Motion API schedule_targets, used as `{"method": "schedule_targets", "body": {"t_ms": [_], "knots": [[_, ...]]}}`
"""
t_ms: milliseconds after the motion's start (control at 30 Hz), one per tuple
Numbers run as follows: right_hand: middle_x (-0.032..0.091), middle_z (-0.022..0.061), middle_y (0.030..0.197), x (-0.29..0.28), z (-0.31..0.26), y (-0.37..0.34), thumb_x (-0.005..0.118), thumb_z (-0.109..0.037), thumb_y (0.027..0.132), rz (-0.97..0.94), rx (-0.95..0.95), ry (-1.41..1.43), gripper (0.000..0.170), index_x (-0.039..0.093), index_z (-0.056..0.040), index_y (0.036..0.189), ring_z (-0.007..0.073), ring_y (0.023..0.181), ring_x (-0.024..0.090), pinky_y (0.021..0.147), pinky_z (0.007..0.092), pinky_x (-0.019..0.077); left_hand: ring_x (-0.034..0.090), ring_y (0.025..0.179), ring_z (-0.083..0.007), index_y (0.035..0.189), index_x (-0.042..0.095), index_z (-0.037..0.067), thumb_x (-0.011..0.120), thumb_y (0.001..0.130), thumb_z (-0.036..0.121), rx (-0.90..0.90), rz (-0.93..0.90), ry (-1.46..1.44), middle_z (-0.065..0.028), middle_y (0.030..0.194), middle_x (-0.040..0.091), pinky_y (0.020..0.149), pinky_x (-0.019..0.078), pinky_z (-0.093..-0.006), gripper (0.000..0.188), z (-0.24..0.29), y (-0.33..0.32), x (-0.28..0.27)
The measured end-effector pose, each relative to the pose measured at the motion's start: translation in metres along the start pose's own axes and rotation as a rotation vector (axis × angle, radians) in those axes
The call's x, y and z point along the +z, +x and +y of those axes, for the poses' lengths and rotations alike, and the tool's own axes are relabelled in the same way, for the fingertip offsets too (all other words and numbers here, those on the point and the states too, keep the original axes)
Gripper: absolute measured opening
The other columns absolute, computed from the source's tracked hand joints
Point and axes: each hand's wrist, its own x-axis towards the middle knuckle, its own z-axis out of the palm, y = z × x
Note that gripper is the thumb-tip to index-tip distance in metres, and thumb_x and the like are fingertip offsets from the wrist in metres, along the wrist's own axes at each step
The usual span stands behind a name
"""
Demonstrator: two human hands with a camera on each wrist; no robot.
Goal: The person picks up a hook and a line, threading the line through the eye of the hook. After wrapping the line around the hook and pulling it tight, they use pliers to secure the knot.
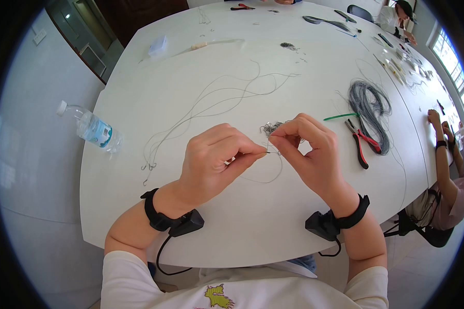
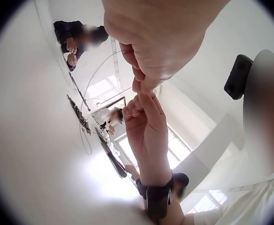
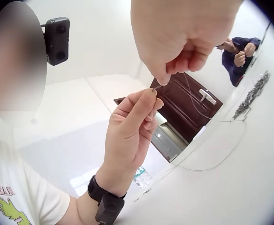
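Note:
Over the near part of the table, my left hand (image 1: pixel 211 162) pinches a small dark fishing hook (image 1: pixel 270 152) between thumb and forefinger, the hook mostly hidden by the fingertips. My right hand (image 1: pixel 317 152) pinches thin clear fishing line close beside it, thumb against forefinger. A loop of that line (image 1: pixel 282 170) hangs below the fingertips, and in the right wrist view the line (image 3: pixel 193 101) curves down from the right hand. Just behind the hands lies a pile of metal hooks (image 1: pixel 269 128). Several finished-looking lengths of line (image 1: pixel 193 110) with hooks (image 1: pixel 150 166) at their ends lie at the left.
Red-and-black pliers (image 1: pixel 359 144) and a bundle of grey line (image 1: pixel 370 103) with a green tie (image 1: pixel 340 117) lie at the right. A water bottle (image 1: pixel 97 130) lies at the left edge. Farther back are a plastic box (image 1: pixel 158 46) and more hooks (image 1: pixel 287 46). Other people sit around the table.

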Motion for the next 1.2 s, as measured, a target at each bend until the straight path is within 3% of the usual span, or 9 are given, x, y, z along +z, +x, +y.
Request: {"method": "schedule_targets", "body": {"t_ms": [267,333,433,533,600,633,700,900,1200], "knots": [[0.065,0.0028,0.077,0.007,0.003,-0.004,0.072,-0.005,0.086,-0.1,0.188,0.209,0.006,0.068,-0.0014,0.085,0.0103,0.067,0.058,0.062,0.0244,0.0471,0.056,0.065,-0.0094,0.087,0.069,0.005,0.076,0.082,-0.005,-0.084,0.031,-0.115,-0.002,0.081,0.065,0.056,0.0438,-0.0218,0.013,0.001,-0.002,-0.002],[0.065,0.0024,0.077,0.007,0.004,-0.005,0.072,-0.006,0.086,-0.126,0.219,0.236,0.007,0.068,-0.0013,0.084,0.0103,0.067,0.058,0.062,0.0245,0.0468,0.056,0.067,-0.0077,0.09,0.068,0.005,0.074,0.087,-0.001,-0.206,0.005,-0.238,-0.0011,0.083,0.065,0.06,0.0443,-0.0207,0.009,-0.001,-0.004,0.0],[0.067,0.0046,0.092,0.006,0.004,-0.006,0.071,-0.006,0.086,-0.222,0.233,0.2,0.006,0.069,-0.0022,0.089,0.0104,0.068,0.058,0.061,0.0256,0.0477,0.055,0.069,-0.0048,0.092,0.067,0.005,0.071,0.092,0.004,-0.365,-0.012,-0.362,0.0007,0.084,0.066,0.062,0.0444,-0.0194,0.004,-0.005,-0.006,0.002],[0.066,0.0076,0.114,0.001,-0.006,-0.004,0.069,-0.006,0.087,-0.209,0.12,-0.038,0.021,0.065,-0.0023,0.108,0.0106,0.069,0.06,0.063,0.0277,0.0499,0.054,0.07,-0.002,0.094,0.067,0.005,0.069,0.094,0.008,-0.49,-0.001,-0.363,0.0016,0.086,0.067,0.06,0.0429,-0.0183,0.003,-0.005,-0.005,0.002],[0.059,0.0122,0.13,-0.007,-0.014,-0.001,0.066,-0.005,0.089,-0.311,0.363,0.16,0.037,0.056,-0.0012,0.125,0.0124,0.078,0.066,0.067,0.0288,0.0532,0.054,0.07,-0.0009,0.093,0.067,0.005,0.068,0.095,0.008,-0.519,-0.008,-0.364,0.0021,0.085,0.067,0.059,0.0415,-0.0179,0.003,-0.006,-0.005,0.002],[0.059,0.0122,0.13,-0.007,-0.015,-0.001,0.066,-0.005,0.089,-0.311,0.364,0.16,0.037,0.056,-0.0012,0.125,0.0124,0.078,0.066,0.067,0.0288,0.0532,0.053,0.07,0.0002,0.093,0.068,0.006,0.068,0.095,0.008,-0.547,-0.013,-0.365,0.0025,0.085,0.068,0.058,0.04,-0.0174,0.003,-0.006,-0.005,0.002],[0.064,0.0147,0.123,-0.004,-0.018,-0.002,0.063,-0.006,0.091,-0.29,0.536,0.672,0.041,0.05,0.0019,0.129,0.0139,0.088,0.07,0.072,0.0273,0.0549,0.052,0.068,0.0005,0.093,0.068,0.006,0.069,0.095,0.008,-0.538,-0.012,-0.338,0.0034,0.084,0.067,0.057,0.0386,-0.0171,0.003,-0.006,-0.005,0.003],[0.071,0.0113,0.098,0.013,-0.003,-0.01,0.064,-0.011,0.097,-0.193,0.467,0.598,0.024,0.058,0.0054,0.113,0.0138,0.091,0.071,0.079,0.0266,0.0555,0.047,0.063,0.0012,0.091,0.068,0.008,0.07,0.093,0.008,-0.477,0.011,-0.277,0.0056,0.08,0.065,0.055,0.0344,-0.0167,0.003,-0.001,-0.004,0.004],[0.07,0.0084,0.083,0.013,-0.006,-0.008,0.061,-0.011,0.099,-0.144,0.477,0.492,0.016,0.06,0.0046,0.094,0.012,0.08,0.07,0.073,0.0264,0.0574,0.048,0.064,-0.0006,0.092,0.069,0.007,0.07,0.092,0.004,-0.312,0.034,-0.202,0.0044,0.081,0.066,0.056,0.0356,-0.0179,0.003,-0.003,-0.006,0.006]]}}
